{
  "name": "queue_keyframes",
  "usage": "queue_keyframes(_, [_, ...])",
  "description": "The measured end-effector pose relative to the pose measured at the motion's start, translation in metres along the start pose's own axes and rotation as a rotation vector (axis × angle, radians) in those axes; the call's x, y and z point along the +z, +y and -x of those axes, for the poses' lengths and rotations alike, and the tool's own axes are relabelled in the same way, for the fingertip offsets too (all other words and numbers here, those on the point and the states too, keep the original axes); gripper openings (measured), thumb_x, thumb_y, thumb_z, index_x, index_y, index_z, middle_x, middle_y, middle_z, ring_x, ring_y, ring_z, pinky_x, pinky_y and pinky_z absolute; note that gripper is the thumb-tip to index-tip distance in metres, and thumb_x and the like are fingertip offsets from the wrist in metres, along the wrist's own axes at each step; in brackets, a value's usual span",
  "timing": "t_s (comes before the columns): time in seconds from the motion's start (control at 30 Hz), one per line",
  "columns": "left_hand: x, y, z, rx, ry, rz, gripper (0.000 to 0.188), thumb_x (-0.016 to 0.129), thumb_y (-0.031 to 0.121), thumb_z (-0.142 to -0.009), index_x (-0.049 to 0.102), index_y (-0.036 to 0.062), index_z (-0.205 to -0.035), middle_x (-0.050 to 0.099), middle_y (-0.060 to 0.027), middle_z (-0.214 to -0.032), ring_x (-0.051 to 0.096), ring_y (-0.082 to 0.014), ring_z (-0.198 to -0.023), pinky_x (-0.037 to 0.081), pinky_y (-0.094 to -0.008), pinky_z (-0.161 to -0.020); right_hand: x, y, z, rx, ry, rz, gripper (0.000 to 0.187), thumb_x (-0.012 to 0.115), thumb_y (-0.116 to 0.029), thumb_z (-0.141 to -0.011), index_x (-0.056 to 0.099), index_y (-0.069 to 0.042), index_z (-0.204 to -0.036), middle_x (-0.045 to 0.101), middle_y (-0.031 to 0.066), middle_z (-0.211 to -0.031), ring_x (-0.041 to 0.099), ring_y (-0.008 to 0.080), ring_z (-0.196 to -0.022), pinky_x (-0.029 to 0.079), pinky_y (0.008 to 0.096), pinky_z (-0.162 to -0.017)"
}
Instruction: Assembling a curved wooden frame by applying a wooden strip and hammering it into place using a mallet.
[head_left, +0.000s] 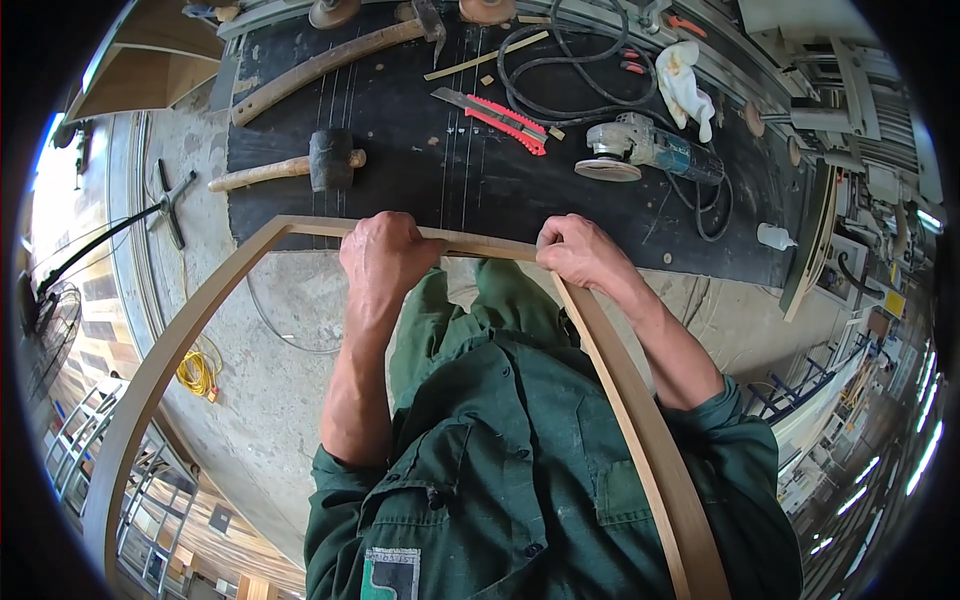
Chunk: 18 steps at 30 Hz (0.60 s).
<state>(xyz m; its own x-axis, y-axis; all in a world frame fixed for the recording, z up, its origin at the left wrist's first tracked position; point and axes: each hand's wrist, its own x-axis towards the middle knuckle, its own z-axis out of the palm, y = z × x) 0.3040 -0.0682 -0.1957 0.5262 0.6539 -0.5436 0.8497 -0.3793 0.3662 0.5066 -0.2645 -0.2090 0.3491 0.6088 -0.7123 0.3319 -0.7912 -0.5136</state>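
Note:
A pale wooden frame (190, 325) stretches in front of me, with a short crosspiece along the bench edge and two long side boards running back past my body. My left hand (385, 255) is closed over the crosspiece, its thumb lying along the wood toward the right. At the right-hand corner, where crosspiece and side board meet, my right hand (582, 252) grips the frame with curled fingers. The right board passes close over my green work jacket; the left one stands well out to the side. Both far ends run out of view at the bottom.
On the black workbench (400, 200) lie a rubber mallet (332, 162), a hammer (340, 65), a red utility knife (495, 118), an angle grinder (650, 150) with its black cable, a white cloth (684, 88) and a small white bottle (775, 237). A yellow cable coil (198, 374) rests on the floor.

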Motion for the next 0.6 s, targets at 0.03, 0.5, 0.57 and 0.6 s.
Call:
queue_keyframes(0.03, [0.001, 0.002, 0.0, 0.0, 0.001, 0.001, 0.03, 0.083, 0.035, -0.07, 0.083, 0.0091, -0.085, 0.076, -0.018, -0.081, 0.075, -0.0395, -0.084, 0.058, -0.0462, -0.081, -0.001, 0.001, 0.001, -0.018, 0.007, -0.005, 0.027, 0.066, -0.024, -0.076, 0.074, -0.001, -0.086, 0.075, 0.0179, -0.087, 0.073, 0.0338, -0.085, 0.057, 0.0426, -0.082])
queue_keyframes(0.5, [0.002, 0.013, 0.0, -0.009, 0.057, -0.191, 0.024, 0.079, 0.029, -0.072, 0.082, 0.0097, -0.087, 0.078, -0.0177, -0.086, 0.075, -0.0409, -0.089, 0.058, -0.0472, -0.083, -0.012, -0.048, -0.003, 0.08, -0.128, 0.334, 0.059, 0.087, -0.057, -0.074, 0.08, -0.004, -0.098, 0.079, 0.021, -0.101, 0.077, 0.0364, -0.1, 0.059, 0.0453, -0.094])
queue_keyframes(0.57, [0.006, 0.009, -0.003, -0.002, 0.06, -0.185, 0.024, 0.078, 0.028, -0.072, 0.082, 0.0086, -0.086, 0.078, -0.0188, -0.086, 0.075, -0.0416, -0.087, 0.057, -0.0481, -0.085, -0.006, -0.04, -0.008, 0.003, -0.084, 0.42, 0.052, 0.091, -0.049, -0.072, 0.079, -0.005, -0.096, 0.08, 0.0188, -0.097, 0.078, 0.0351, -0.095, 0.059, 0.0439, -0.09])
queue_keyframes(0.6, [0.007, 0.007, -0.004, 0.005, 0.055, -0.182, 0.024, 0.077, 0.028, -0.072, 0.081, 0.0075, -0.085, 0.077, -0.0198, -0.085, 0.075, -0.0424, -0.085, 0.055, -0.0489, -0.087, -0.009, -0.037, -0.011, -0.004, -0.078, 0.427, 0.052, 0.091, -0.049, -0.072, 0.079, -0.005, -0.096, 0.08, 0.0188, -0.097, 0.078, 0.0351, -0.095, 0.059, 0.0439, -0.09])
